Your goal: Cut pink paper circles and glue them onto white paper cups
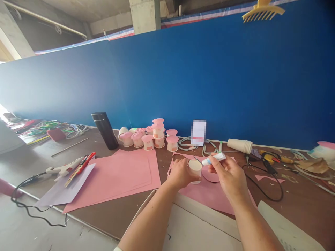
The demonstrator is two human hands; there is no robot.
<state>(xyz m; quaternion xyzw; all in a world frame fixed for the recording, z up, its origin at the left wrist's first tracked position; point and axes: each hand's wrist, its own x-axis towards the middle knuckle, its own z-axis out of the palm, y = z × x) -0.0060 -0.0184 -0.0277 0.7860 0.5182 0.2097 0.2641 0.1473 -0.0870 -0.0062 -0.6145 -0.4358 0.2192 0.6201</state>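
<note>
Cups with pink tops [154, 136] stand in a cluster at twelve o'clock on the bench [300, 202]. I count about nine, so I judge a good share of the batch finished. The paper cup [195, 168] I am watching now has no pink on it. A cut pink circle [210, 175] lies loose on the pink sheet [206, 195] just beside it, not yet joined to anything. A stack of plain cups [239, 145] lies on its side at one o'clock, which suggests more are left.

My left hand [180, 173] is curled around the paper cup from the nine o'clock side, fingers wrapped on its wall, with the open end tipped toward the camera. My right hand [230, 176] pinches a small tube [214, 159] between thumb and fingers. The tube lies nearly level, its nozzle aimed toward nine o'clock and close above the cup's rim. I cannot tell whether the tip touches. The cup sits at nine o'clock from the right hand, and the circle is partly tucked under that hand.
</note>
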